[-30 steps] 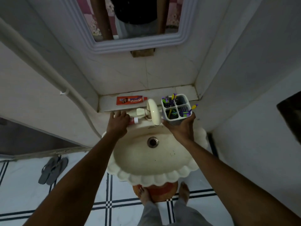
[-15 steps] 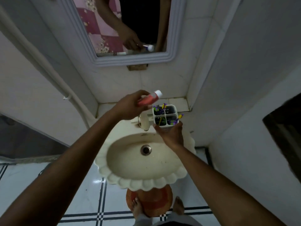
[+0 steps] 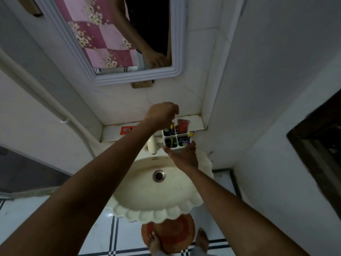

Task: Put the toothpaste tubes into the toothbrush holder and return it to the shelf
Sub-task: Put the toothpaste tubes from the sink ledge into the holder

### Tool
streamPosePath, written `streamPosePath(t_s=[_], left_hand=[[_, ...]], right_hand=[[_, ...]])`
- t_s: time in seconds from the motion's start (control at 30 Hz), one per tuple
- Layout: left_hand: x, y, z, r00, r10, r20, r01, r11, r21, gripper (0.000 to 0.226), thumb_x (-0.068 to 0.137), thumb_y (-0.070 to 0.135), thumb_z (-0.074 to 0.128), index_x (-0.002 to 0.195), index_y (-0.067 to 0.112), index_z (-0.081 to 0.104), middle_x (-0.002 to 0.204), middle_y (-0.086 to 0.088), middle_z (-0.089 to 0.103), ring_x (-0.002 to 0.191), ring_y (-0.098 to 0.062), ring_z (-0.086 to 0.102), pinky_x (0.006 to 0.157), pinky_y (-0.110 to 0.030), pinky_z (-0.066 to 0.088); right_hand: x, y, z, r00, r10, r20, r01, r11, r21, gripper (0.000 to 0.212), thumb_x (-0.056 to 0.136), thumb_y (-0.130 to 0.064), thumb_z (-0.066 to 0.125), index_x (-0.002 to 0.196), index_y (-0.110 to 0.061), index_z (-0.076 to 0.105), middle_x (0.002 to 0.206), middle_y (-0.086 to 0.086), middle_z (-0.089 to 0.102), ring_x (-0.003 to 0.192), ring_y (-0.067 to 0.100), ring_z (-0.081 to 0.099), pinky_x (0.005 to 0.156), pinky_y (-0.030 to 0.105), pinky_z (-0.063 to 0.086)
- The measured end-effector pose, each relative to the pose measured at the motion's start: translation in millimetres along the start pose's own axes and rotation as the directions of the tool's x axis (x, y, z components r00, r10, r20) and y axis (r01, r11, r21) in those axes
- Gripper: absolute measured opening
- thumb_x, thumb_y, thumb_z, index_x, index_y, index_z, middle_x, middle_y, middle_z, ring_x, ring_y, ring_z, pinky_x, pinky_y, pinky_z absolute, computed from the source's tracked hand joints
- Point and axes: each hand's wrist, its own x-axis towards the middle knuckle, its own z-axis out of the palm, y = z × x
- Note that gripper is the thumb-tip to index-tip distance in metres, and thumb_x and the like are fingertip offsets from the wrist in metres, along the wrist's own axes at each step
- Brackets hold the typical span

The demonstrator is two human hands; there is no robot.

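Note:
My right hand [image 3: 184, 157] grips a white four-compartment toothbrush holder [image 3: 176, 135] from below, over the back of the sink. Several coloured toothbrushes stand in it. A red toothpaste tube [image 3: 183, 126] stands upright in its far right compartment. My left hand [image 3: 162, 113] hovers just above and to the left of that tube, fingers loosely curled, not touching it. A second, orange-red toothpaste [image 3: 126, 130] lies on the white shelf [image 3: 196, 123] at the left, partly hidden by my left forearm.
A cream scalloped sink [image 3: 147, 193] with a drain sits below, its tap [image 3: 152, 145] just left of the holder. A framed mirror [image 3: 110, 34] hangs above the shelf. A pipe [image 3: 36, 93] runs down the left wall. Walls close in on both sides.
My left hand carried the red tube from over the tap to the holder, set it in the far right compartment and let go. The holder has stayed in my right hand.

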Motion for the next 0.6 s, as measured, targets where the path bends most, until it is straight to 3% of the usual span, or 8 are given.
streamPosePath(t_s=[0.1, 0.17, 0.27, 0.43, 0.5, 0.6], left_hand=[[-12.9, -27.3, 8.7, 0.962, -0.258, -0.091, 0.194, 0.878, -0.438, 0.018, 0.097, 0.026, 0.072, 0.115, 0.026, 0.075, 0.108, 0.009, 0.075, 0.086, -0.013, 0.071, 0.074, -0.035, 0.058], [-28.2, -57.5, 21.4, 0.91, -0.402, -0.099, 0.286, 0.782, -0.554, 0.016, 0.097, 0.032, 0.074, 0.109, 0.023, 0.078, 0.102, 0.008, 0.076, 0.084, -0.014, 0.071, 0.077, -0.032, 0.056], [-58.5, -103.9, 50.1, 0.866, -0.498, -0.05, 0.397, 0.745, -0.536, 0.014, 0.097, 0.026, 0.073, 0.106, 0.019, 0.081, 0.103, 0.001, 0.079, 0.094, -0.019, 0.072, 0.08, -0.029, 0.05], [-77.6, -155.0, 94.1, 0.85, -0.52, 0.084, 0.496, 0.736, -0.461, 0.021, 0.099, 0.022, 0.068, 0.114, 0.016, 0.08, 0.115, -0.007, 0.079, 0.101, -0.028, 0.073, 0.084, -0.035, 0.057], [-74.0, -166.9, 105.3, 0.851, -0.515, 0.104, 0.5, 0.734, -0.46, 0.026, 0.097, 0.025, 0.064, 0.117, 0.019, 0.079, 0.119, -0.008, 0.078, 0.105, -0.032, 0.072, 0.088, -0.039, 0.059], [-61.9, -185.4, 126.3, 0.892, -0.443, 0.088, 0.441, 0.814, -0.379, 0.041, 0.096, 0.031, 0.062, 0.135, 0.022, 0.069, 0.139, -0.007, 0.068, 0.124, -0.034, 0.064, 0.102, -0.044, 0.053]], right_hand=[[2.3, 5.9, -4.0, 1.0, -0.01, -0.017, 0.01, 1.0, 0.02, 0.135, 0.053, -0.098, 0.08, 0.151, -0.021, 0.03, 0.152, 0.006, 0.055, 0.132, 0.032, 0.065, 0.103, 0.052, 0.06], [3.1, 8.1, -4.4, 0.999, -0.019, -0.029, 0.02, 1.0, 0.022, 0.135, 0.049, -0.101, 0.079, 0.148, -0.022, 0.032, 0.149, 0.005, 0.058, 0.13, 0.031, 0.066, 0.102, 0.054, 0.06], [1.3, 9.0, -4.9, 0.998, -0.027, -0.055, 0.027, 1.0, 0.013, 0.129, 0.051, -0.099, 0.081, 0.145, -0.023, 0.035, 0.146, 0.004, 0.059, 0.13, 0.031, 0.066, 0.103, 0.053, 0.059], [3.7, 10.6, 4.2, 0.995, -0.027, -0.094, 0.028, 1.0, 0.007, 0.127, 0.054, -0.097, 0.083, 0.148, -0.027, 0.034, 0.147, 0.001, 0.059, 0.129, 0.029, 0.067, 0.104, 0.052, 0.058], [3.9, 10.7, 6.3, 0.993, -0.028, -0.113, 0.03, 0.999, 0.015, 0.127, 0.054, -0.096, 0.085, 0.149, -0.029, 0.034, 0.147, -0.002, 0.061, 0.129, 0.026, 0.067, 0.106, 0.05, 0.058], [4.4, 10.3, 11.0, 0.991, -0.029, -0.128, 0.034, 0.999, 0.031, 0.124, 0.056, -0.092, 0.089, 0.15, -0.032, 0.035, 0.144, -0.01, 0.064, 0.126, 0.019, 0.066, 0.105, 0.045, 0.057]])
